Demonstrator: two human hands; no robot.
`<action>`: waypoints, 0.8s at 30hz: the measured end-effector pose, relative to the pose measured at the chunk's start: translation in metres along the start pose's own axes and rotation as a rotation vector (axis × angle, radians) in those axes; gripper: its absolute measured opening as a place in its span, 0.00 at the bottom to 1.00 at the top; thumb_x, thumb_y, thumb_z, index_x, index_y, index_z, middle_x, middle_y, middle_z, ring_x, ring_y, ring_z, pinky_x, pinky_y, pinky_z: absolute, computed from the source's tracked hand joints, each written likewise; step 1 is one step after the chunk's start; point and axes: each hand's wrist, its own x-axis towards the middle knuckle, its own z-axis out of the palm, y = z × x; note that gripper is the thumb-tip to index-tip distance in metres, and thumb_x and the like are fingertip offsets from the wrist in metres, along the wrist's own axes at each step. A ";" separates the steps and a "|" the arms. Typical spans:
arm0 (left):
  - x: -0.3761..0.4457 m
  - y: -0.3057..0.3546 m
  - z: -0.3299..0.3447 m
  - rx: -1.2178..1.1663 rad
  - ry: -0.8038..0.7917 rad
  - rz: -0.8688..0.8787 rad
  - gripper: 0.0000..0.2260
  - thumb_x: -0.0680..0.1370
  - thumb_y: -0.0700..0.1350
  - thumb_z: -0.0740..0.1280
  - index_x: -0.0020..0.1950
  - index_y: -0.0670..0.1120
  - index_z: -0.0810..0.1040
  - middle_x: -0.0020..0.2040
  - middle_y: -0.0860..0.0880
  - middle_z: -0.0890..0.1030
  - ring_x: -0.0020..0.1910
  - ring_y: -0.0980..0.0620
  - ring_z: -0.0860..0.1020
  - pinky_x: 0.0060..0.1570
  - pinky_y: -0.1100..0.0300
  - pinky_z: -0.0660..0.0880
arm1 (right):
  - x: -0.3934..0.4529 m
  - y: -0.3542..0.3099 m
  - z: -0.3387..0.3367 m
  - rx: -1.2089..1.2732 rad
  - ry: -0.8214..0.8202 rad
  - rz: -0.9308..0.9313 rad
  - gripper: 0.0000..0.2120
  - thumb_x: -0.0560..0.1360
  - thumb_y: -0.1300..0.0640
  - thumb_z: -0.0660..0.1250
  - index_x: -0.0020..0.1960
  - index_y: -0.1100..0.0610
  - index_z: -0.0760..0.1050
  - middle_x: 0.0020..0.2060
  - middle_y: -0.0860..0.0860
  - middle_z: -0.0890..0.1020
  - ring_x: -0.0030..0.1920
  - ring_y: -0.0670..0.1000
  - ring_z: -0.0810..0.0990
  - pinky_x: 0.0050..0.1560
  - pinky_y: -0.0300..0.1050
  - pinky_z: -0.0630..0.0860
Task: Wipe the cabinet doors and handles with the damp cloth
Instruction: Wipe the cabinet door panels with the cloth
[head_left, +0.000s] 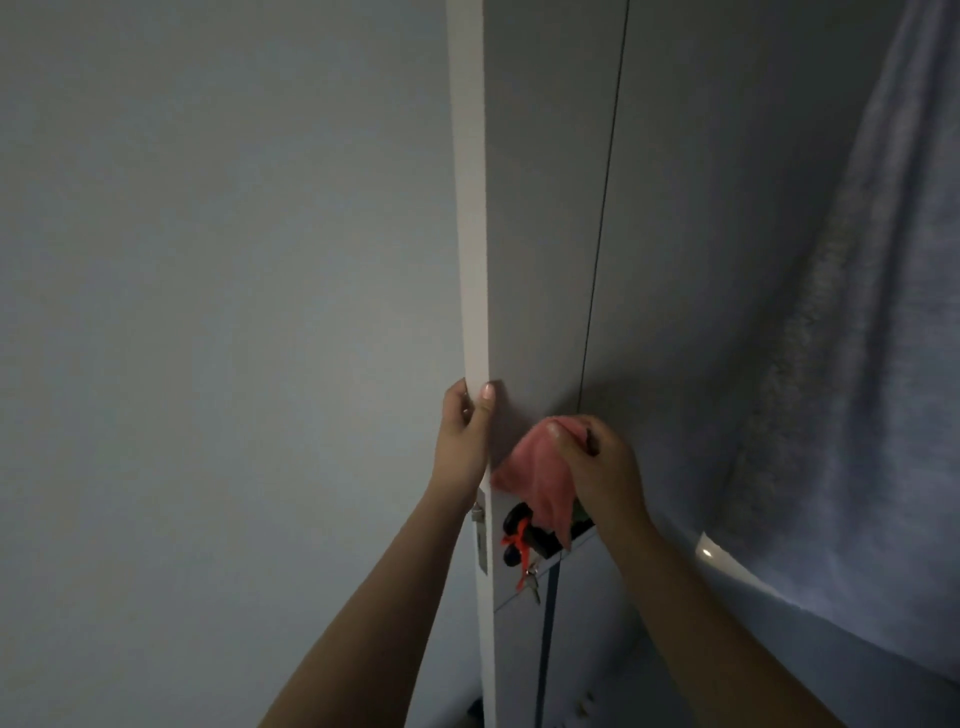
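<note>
Left hand (464, 436) clamped on door edge (470, 208); right hand (597, 462) clutching pink cloth (524, 478) against door.

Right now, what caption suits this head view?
Left hand grips the door edge while right hand presses a pink cloth to the door.

It's dim and grey here, colours muted. My right hand (597, 462) throws a soft shadow on the cabinet door (540, 234) just above it. Right of the door, low down, one small glare spot shines. Straight edges bow; my forearms blur.
</note>
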 end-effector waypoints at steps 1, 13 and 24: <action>0.000 0.000 0.001 -0.006 0.005 -0.005 0.15 0.81 0.53 0.58 0.64 0.47 0.69 0.52 0.51 0.75 0.50 0.56 0.75 0.45 0.68 0.71 | -0.001 -0.001 0.002 0.001 0.006 0.012 0.02 0.79 0.57 0.64 0.50 0.54 0.75 0.41 0.48 0.78 0.40 0.44 0.77 0.38 0.36 0.72; -0.005 0.006 0.001 -0.043 -0.031 -0.049 0.15 0.81 0.52 0.59 0.64 0.47 0.66 0.53 0.51 0.75 0.55 0.52 0.75 0.54 0.58 0.72 | -0.008 0.006 0.023 0.220 -0.004 0.173 0.04 0.80 0.51 0.61 0.48 0.47 0.73 0.51 0.52 0.80 0.50 0.53 0.79 0.52 0.49 0.78; -0.119 0.018 0.086 -0.057 -0.093 0.042 0.15 0.78 0.51 0.65 0.61 0.49 0.66 0.58 0.48 0.73 0.57 0.52 0.75 0.57 0.54 0.76 | -0.080 0.029 -0.073 0.308 0.202 0.150 0.09 0.79 0.49 0.62 0.55 0.51 0.76 0.47 0.46 0.80 0.48 0.44 0.79 0.44 0.37 0.74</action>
